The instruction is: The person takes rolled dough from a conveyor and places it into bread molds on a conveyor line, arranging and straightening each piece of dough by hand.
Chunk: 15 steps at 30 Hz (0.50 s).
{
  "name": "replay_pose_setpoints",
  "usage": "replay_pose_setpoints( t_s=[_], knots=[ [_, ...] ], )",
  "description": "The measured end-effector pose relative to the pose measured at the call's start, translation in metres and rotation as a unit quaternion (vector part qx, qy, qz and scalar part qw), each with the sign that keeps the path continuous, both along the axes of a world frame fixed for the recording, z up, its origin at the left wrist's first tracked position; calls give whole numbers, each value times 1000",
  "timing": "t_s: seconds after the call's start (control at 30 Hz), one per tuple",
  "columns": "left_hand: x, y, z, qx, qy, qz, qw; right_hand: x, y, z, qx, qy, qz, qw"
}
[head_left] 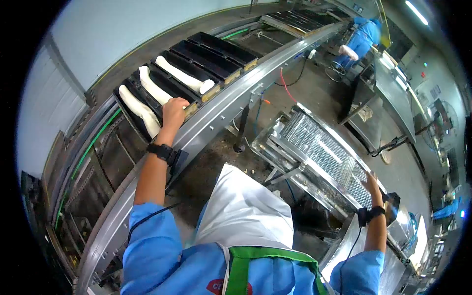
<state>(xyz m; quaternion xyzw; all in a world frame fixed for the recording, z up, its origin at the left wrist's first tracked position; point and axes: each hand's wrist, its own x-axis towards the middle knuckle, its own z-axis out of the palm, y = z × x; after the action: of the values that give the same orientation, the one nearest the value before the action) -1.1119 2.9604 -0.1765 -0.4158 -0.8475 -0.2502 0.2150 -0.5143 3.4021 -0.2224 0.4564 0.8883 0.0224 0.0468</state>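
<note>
Black trays (204, 55) stand side by side on the conveyor at the upper left. Long pale dough strips lie in three of them: one at the left (133, 106), one in the middle (151, 85) and one at the right (182, 75). My left hand (175, 113) is at the near end of the middle strip, its fingers curled at the tray's edge; what they grip is partly hidden. Over the right side of the metal mesh belt (324, 150), my right hand (372, 186) reaches out with its fingers apart and nothing in them.
The conveyor's metal rail (273, 73) runs diagonally to the top right. A person in blue (364, 37) bends over beside a steel table (393, 98) at the upper right. Wet-looking floor lies between conveyor and mesh belt, with a red hose (286, 86) near the rail.
</note>
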Motion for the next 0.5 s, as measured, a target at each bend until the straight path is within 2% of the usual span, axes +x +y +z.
replay_pose_setpoints(
  t_s=[0.03, 0.07, 0.13, 0.17, 0.2, 0.27, 0.33, 0.4, 0.43, 0.5],
  knots=[
    [3, -5, -4, 54, -20, 10, 998, 12, -10, 4, 11, -34, -61, 998],
    [5, -9, -3, 53, -19, 19, 998, 24, -18, 8, 22, -67, -120, 990],
    [12, -13, 1, 129, -76, 50, 987, 64, -9, -14, 58, -96, -148, 983],
    [31, -9, 15, 78, 1, 132, 988, 78, -9, -17, 42, -101, -157, 981],
    [36, -5, 17, 78, 3, 140, 987, 88, -9, -18, 26, -105, -168, 980],
    [41, 2, 19, 69, 144, 97, 982, 93, -7, -21, 30, -205, -188, 960],
    [42, 3, 16, 28, 142, 96, 985, 107, -6, -34, 115, -165, -152, 968],
    [44, 2, 15, 12, 61, 77, 995, 113, 3, -44, 123, -209, -153, 958],
    [43, -2, 16, 16, 56, 69, 996, 115, -1, -51, 183, -168, -114, 962],
    [46, -10, 16, -11, 38, 80, 996, 112, 8, -59, 176, -175, -132, 960]
  ],
)
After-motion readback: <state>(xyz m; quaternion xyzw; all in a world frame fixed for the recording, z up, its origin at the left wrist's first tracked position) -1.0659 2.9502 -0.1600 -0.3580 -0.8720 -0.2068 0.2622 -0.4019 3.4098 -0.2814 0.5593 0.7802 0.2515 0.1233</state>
